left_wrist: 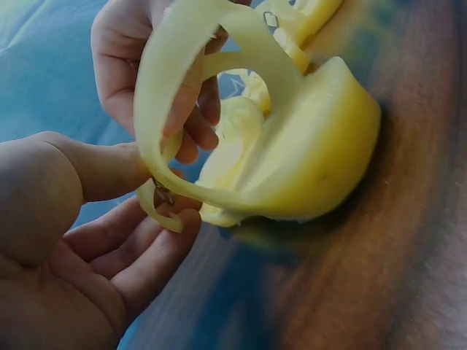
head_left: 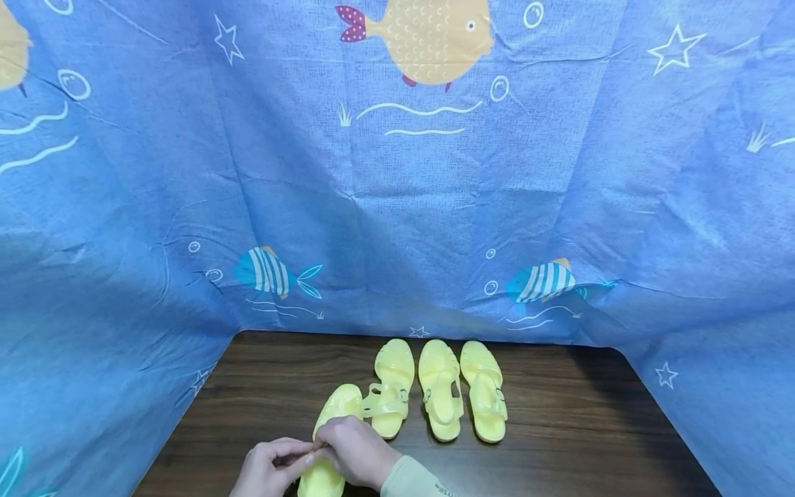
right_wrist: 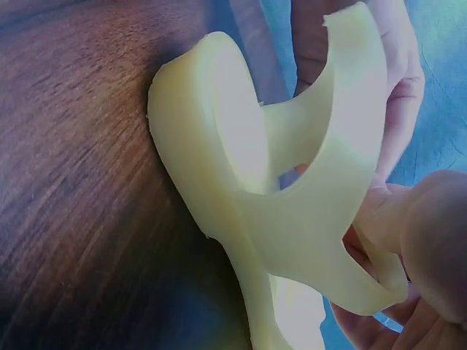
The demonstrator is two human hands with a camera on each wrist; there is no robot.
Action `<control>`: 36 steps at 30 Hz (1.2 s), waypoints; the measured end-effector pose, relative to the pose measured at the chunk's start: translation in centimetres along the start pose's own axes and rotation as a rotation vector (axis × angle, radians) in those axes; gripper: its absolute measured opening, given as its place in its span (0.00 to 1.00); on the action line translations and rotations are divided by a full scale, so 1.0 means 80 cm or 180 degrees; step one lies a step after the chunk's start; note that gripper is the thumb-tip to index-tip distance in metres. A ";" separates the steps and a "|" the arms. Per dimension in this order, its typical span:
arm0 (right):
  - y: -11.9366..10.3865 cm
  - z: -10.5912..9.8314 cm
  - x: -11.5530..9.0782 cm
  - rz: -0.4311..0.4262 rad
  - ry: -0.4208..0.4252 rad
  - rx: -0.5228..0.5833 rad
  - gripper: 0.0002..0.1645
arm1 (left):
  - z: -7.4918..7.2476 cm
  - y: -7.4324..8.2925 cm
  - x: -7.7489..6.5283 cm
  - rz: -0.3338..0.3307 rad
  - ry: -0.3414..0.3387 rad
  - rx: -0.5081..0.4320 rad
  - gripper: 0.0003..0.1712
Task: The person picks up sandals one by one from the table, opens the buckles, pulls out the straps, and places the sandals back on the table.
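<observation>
A yellow jelly sandal (head_left: 346, 399) lies sole down at the table's near side, toe pointing away, with both hands over its strap. My left hand (head_left: 266, 466) pinches the ankle strap by its small metal buckle (left_wrist: 162, 192), thumb on one side and fingers on the other. From the opposite side my right hand (head_left: 360, 447) grips the same strap between thumb and fingers. The strap (right_wrist: 354, 124) stands up in a loop above the heel. A short strap end (left_wrist: 160, 213) curls out below the buckle, near the left fingertips.
Three more yellow sandals stand in a row behind and to the right: one (head_left: 394, 362) close to the worked sandal, one in the middle (head_left: 438, 359), one at the right (head_left: 481, 362). A blue fish-print cloth (head_left: 397, 221) encloses the dark wooden table (head_left: 571, 428) at the back and sides.
</observation>
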State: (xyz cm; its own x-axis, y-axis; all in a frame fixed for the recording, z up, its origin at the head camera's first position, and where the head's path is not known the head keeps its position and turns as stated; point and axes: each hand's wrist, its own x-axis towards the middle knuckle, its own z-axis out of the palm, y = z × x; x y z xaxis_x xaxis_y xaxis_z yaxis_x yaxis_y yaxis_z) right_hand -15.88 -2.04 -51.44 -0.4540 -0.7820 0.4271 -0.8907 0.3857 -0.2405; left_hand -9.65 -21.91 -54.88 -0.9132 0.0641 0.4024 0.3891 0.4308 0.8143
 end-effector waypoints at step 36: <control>0.001 -0.005 0.005 -0.0128 -0.0137 0.0067 0.08 | 0.007 -0.002 -0.005 -0.0153 0.0385 -0.0091 0.12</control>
State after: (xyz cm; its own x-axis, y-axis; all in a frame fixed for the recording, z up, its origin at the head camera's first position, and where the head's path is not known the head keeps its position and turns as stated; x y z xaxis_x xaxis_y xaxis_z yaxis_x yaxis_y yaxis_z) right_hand -16.14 -2.15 -50.91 -0.4158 -0.8173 0.3989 -0.9074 0.3434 -0.2424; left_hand -9.40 -21.52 -55.41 -0.9102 -0.0659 0.4089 0.3501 0.4048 0.8447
